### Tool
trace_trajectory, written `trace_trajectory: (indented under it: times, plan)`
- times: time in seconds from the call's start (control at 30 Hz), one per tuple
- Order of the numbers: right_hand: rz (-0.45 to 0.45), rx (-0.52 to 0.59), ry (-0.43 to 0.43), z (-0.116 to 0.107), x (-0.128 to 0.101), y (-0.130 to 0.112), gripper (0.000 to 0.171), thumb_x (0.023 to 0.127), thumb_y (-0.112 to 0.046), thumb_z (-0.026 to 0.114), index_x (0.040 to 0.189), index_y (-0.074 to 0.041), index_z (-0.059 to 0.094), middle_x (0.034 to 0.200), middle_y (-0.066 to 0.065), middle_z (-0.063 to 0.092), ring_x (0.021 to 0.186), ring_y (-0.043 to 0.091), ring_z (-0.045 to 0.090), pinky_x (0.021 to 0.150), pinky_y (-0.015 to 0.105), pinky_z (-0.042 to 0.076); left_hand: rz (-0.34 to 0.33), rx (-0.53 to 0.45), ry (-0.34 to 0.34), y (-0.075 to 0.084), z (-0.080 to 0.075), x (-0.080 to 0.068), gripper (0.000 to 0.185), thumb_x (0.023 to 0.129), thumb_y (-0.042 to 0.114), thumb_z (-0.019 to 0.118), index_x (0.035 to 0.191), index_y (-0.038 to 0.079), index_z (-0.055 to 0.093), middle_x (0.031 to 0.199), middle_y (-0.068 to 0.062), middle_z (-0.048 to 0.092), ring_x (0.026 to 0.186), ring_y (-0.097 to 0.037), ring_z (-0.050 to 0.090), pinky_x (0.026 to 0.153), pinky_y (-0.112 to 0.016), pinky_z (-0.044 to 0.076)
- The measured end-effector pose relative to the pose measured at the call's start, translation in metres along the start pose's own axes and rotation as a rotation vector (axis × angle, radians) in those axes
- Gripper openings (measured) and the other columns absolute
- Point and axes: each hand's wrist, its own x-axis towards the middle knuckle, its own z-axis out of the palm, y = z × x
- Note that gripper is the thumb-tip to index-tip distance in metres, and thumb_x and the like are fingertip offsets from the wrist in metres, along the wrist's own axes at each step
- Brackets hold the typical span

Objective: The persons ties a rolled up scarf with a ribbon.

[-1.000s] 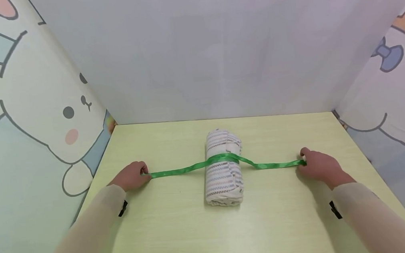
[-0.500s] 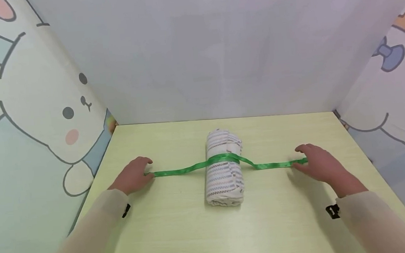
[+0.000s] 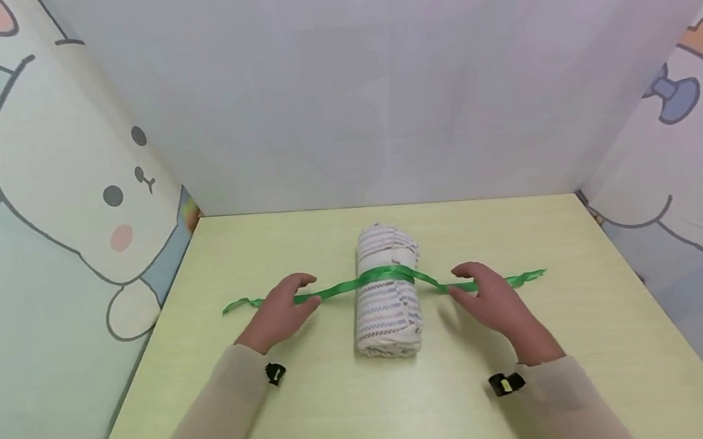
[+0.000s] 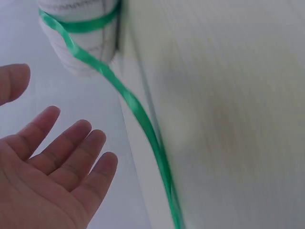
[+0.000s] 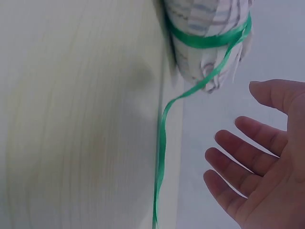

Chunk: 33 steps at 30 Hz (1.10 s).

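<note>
A rolled cloth in white with striped patterns lies lengthwise on the table, banded round its middle by a green ribbon. The ribbon's two ends stretch out left and right across the tabletop. My left hand hovers over the left length of ribbon, fingers spread and holding nothing. On the other side my right hand is above the right length, thumb and fingers apart, also holding nothing. Both wrist views show bare palms, the left hand and the right hand, apart from the ribbon.
The pale wooden table meets a plain grey wall at its far edge. Walls with cartoon prints, one a rabbit, flank it on the left and right.
Both hands have let go of the ribbon ends, opened, and moved inward toward the rolled cloth. The ribbon ends now lie loose on the table; the roll has not moved.
</note>
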Motion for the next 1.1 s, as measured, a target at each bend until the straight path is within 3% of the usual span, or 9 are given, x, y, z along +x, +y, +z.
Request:
trace_trajectory:
  times: [0.27, 0.37, 0.5, 0.67, 0.9, 1.1]
  plan:
    - [-0.006, 0.106, 0.037, 0.026, 0.002, -0.023, 0.036, 0.101, -0.029, 0.068, 0.129, -0.007, 0.063, 0.127, 0.013, 0.065, 0.118, 0.036, 0.060, 0.097, 0.056, 0.049, 0.006, -0.416, 0.067, 0.013, 0.035, -0.006, 0.035, 0.105, 0.021, 0.064, 0.137, 0.008, 0.059, 0.136, -0.011, 0.062, 0.128, -0.026, 0.058, 0.108, -0.048, 0.045]
    - [0.003, 0.110, 0.034, 0.029, -0.001, -0.029, 0.037, 0.101, -0.031, 0.068, 0.129, -0.008, 0.063, 0.128, 0.011, 0.065, 0.118, 0.035, 0.060, 0.097, 0.055, 0.049, 0.011, -0.567, 0.091, 0.015, 0.045, -0.011, 0.029, 0.105, 0.018, 0.062, 0.132, 0.005, 0.061, 0.132, -0.017, 0.063, 0.125, -0.024, 0.060, 0.106, -0.039, 0.048]
    - [0.008, 0.132, 0.032, 0.034, -0.005, -0.034, 0.036, 0.102, -0.033, 0.067, 0.128, -0.008, 0.064, 0.124, 0.008, 0.066, 0.114, 0.031, 0.062, 0.096, 0.051, 0.051, -0.003, -0.702, 0.132, 0.021, 0.058, -0.014, 0.025, 0.105, 0.012, 0.061, 0.128, 0.002, 0.062, 0.132, -0.024, 0.062, 0.124, -0.026, 0.061, 0.102, -0.032, 0.050]
    - [0.068, 0.198, -0.009, 0.045, -0.008, -0.035, 0.034, 0.102, -0.035, 0.066, 0.126, -0.011, 0.069, 0.116, 0.003, 0.069, 0.105, 0.024, 0.063, 0.089, 0.045, 0.053, -0.027, -0.830, 0.131, 0.027, 0.073, -0.011, 0.034, 0.107, 0.012, 0.057, 0.135, -0.007, 0.055, 0.135, -0.028, 0.059, 0.126, -0.034, 0.060, 0.105, -0.038, 0.050]
    - [0.107, 0.389, -0.108, 0.060, -0.009, -0.038, 0.051, 0.106, -0.041, 0.058, 0.142, -0.005, 0.060, 0.135, 0.011, 0.064, 0.122, 0.028, 0.059, 0.101, 0.050, 0.049, -0.132, -1.177, 0.060, 0.022, 0.089, -0.012, 0.049, 0.112, 0.017, 0.043, 0.151, -0.011, 0.032, 0.149, -0.033, 0.041, 0.138, -0.038, 0.048, 0.112, -0.043, 0.042]
    - [0.227, 0.582, -0.104, 0.071, -0.006, -0.040, 0.068, 0.106, -0.046, 0.057, 0.155, -0.003, 0.042, 0.150, 0.017, 0.051, 0.129, 0.031, 0.056, 0.107, 0.050, 0.045, -0.222, -1.430, 0.056, 0.023, 0.097, -0.007, 0.058, 0.113, 0.021, 0.040, 0.157, -0.010, 0.020, 0.158, -0.034, 0.028, 0.148, -0.041, 0.030, 0.119, -0.044, 0.032]
